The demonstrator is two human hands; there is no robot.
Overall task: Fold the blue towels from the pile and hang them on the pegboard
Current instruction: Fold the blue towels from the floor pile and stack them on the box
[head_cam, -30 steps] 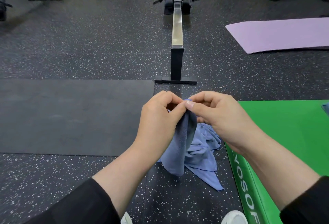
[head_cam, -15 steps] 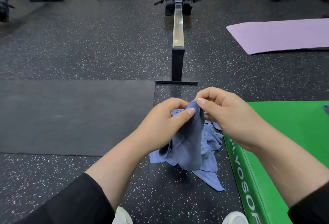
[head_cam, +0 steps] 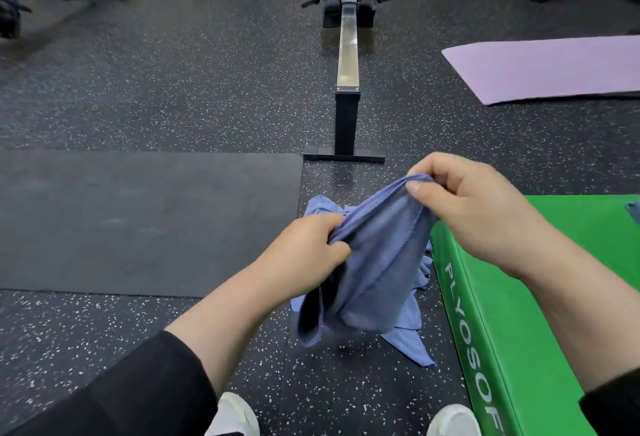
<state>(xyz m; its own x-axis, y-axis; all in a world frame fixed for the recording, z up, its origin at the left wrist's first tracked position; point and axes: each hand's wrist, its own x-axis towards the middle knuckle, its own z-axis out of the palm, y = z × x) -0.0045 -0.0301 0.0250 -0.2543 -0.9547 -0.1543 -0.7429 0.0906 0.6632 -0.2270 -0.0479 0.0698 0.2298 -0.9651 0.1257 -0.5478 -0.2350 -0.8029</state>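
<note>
A blue towel [head_cam: 377, 262] hangs in the air between my hands, its top edge stretched on a slant. My left hand [head_cam: 308, 248] grips the lower left end of that edge. My right hand [head_cam: 464, 207] pinches the higher right end between thumb and fingers. Under the held towel, a pile of more blue towels [head_cam: 412, 342] lies crumpled on the speckled floor, partly hidden by the hanging cloth. No pegboard is in view.
A green foam plyo box [head_cam: 540, 314] stands right of the pile, with a scrap of blue cloth [head_cam: 633, 210] at its far edge. A black mat [head_cam: 138, 221] lies left. A rowing machine [head_cam: 348, 65] runs ahead; a purple mat [head_cam: 547, 68] lies far right. My white shoes [head_cam: 239, 415] show below.
My hands have drawn apart: the right rose and went right, the left dropped and went left. The bunched towel between them has spread open along its top edge.
</note>
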